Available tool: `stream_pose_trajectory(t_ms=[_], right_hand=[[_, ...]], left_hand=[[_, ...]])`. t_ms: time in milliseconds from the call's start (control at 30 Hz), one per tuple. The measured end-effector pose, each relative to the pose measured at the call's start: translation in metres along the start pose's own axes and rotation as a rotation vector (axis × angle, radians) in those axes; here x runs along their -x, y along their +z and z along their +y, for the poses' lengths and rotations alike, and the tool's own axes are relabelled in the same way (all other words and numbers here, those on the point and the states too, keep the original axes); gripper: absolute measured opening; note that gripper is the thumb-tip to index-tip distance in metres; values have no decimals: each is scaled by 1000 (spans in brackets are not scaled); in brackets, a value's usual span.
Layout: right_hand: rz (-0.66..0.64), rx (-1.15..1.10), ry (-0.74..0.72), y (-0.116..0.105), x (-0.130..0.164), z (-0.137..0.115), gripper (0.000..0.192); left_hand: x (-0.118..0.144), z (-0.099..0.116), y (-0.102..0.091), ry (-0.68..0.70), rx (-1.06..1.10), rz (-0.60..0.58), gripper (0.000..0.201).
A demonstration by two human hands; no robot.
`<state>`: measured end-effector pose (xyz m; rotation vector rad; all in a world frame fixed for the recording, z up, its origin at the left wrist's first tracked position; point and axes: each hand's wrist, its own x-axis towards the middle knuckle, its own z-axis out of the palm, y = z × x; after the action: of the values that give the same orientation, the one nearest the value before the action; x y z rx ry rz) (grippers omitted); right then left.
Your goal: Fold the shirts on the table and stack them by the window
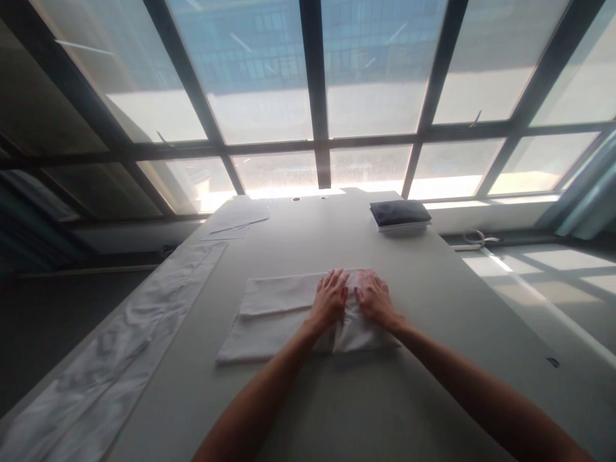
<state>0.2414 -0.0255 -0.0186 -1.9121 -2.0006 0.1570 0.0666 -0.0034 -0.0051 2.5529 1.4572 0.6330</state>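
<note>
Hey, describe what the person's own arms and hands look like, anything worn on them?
Both forearms are bare as far as the view shows, with no sleeves in sight. The left hand and the right hand wear no gloves, and no watch, bracelet or ring can be made out, though the lighting is dim. Nails look short and unpainted as far as can be told.

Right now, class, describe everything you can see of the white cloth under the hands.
The white cloth lies flat on the grey table, partly folded, with a folded layer showing along its far edge. It looks thin and soft, slightly creased. The left hand and right hand press palms down, side by side, on its right part.
</note>
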Motion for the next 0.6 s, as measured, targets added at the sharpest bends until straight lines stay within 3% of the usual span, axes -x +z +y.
stream_pose_trajectory(t_ms=[133, 367, 467, 600], right_hand=[[-64, -7, -89, 8, 46, -24, 66], [-133, -128, -208, 3, 92, -30, 71], [-174, -156, -210, 1, 87, -29, 68], [-159, -122, -128, -3, 38, -19, 65]], left_hand=[[3, -5, 14, -33, -31, -104, 50], [0, -8, 13, -110, 18, -35, 53], [0, -9, 15, -124, 12, -27, 53], [0, -10, 14, -127, 14, -32, 52]])
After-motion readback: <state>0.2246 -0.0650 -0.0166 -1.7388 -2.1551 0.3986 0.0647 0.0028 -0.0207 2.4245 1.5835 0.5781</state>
